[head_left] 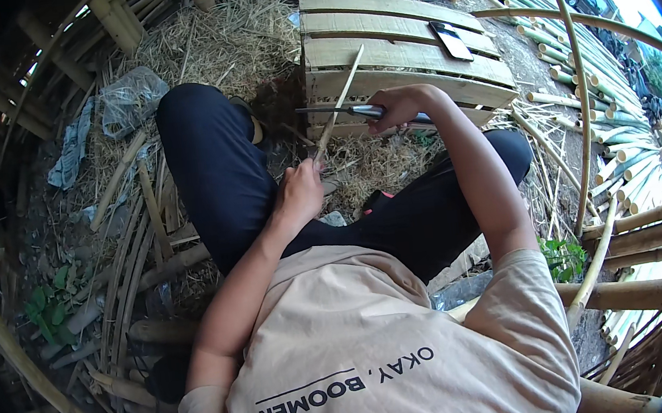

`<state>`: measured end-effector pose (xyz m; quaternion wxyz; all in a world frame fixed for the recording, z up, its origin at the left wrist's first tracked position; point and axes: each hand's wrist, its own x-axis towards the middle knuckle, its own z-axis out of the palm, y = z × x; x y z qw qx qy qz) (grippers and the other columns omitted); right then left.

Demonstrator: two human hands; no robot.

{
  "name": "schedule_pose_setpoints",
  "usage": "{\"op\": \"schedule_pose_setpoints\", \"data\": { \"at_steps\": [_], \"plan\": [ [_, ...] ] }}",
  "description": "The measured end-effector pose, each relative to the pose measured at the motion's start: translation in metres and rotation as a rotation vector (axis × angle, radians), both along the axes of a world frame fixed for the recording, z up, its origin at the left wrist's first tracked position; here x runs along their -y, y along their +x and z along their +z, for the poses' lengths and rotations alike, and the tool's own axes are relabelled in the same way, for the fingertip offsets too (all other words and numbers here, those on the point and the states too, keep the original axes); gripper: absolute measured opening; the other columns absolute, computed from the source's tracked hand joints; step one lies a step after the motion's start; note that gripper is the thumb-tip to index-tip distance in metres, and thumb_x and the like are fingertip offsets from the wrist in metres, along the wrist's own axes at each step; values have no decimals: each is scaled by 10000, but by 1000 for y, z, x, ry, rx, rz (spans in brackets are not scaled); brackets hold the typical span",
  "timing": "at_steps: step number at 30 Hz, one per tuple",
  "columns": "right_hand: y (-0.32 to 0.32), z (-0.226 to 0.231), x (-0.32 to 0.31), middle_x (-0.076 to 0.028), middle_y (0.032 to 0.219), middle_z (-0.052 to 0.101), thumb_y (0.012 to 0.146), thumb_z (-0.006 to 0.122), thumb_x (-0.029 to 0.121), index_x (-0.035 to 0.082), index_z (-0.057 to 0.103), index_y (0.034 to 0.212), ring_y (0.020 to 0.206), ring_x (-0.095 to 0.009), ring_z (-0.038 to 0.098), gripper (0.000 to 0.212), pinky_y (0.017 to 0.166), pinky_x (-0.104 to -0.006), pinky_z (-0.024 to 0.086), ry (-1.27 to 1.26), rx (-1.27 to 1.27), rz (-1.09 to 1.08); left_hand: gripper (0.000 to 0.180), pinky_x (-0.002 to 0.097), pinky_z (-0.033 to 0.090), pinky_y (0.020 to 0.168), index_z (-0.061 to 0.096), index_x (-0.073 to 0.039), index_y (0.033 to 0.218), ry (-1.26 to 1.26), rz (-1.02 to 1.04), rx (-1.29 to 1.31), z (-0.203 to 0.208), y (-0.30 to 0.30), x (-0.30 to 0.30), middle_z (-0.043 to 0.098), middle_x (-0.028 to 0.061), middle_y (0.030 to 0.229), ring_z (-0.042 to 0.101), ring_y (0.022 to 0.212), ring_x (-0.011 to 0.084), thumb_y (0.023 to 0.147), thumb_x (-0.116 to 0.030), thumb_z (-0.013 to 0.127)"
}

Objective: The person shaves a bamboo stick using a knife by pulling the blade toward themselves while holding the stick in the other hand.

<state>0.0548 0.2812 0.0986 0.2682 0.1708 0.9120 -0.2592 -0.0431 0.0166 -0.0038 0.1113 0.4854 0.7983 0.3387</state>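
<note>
My left hand (301, 192) is closed around the lower end of a thin, pale bamboo strip (349, 83), which slants up and to the right between my knees. My right hand (403, 105) grips the silvery handle of a knife (368, 111). Its narrow dark blade points left and crosses the strip about midway along. Whether the edge bites into the bamboo cannot be made out. Just beyond both hands stands a low slatted wooden crate (379, 48), with the strip's tip in front of its slats.
A dark phone-like slab (451, 39) lies on the crate. Straw (228, 36) covers the ground, with a clear plastic bag (132, 98) at left. Bamboo poles (618, 136) are stacked at right, and a bamboo rail (647, 292) runs beside my right side.
</note>
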Motion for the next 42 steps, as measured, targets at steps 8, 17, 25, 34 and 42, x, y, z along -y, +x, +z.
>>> {"op": "schedule_pose_setpoints", "data": {
  "at_steps": [8,17,25,34,42],
  "plan": [
    [42,-31,0,-156,875,712,887,729,413,37,638,1060,815,-323,684,424,746,-443,523,113,-319,-21,261,570,500,719,605,27,981,44,12,12,-3,23,-21,656,301,841,631,796,505,1024,-188,464],
    [72,-27,-2,-190,906,715,889,712,408,30,647,1034,896,-363,692,409,793,-467,540,167,-345,-71,244,578,494,774,588,35,1038,-66,-19,16,7,31,-26,653,322,870,632,844,509,1021,-176,465],
    [57,-31,-14,-217,847,715,818,707,272,37,704,893,818,-393,707,247,774,-480,572,582,-434,-256,253,590,466,758,554,14,975,-52,-3,31,1,35,-26,636,309,861,611,860,510,1047,-189,422],
    [56,-47,-9,-262,858,706,751,681,177,-8,719,856,836,-417,705,216,788,-488,576,506,-381,-198,222,602,477,717,547,12,997,-79,33,37,7,45,-7,633,310,817,610,808,526,1040,-177,440],
    [54,-64,4,-230,743,693,671,696,148,27,714,773,735,-401,705,159,731,-473,587,627,-532,-296,232,608,472,685,542,17,989,-37,-1,23,-1,36,-9,631,308,797,611,772,527,1040,-189,450]
  ]
}}
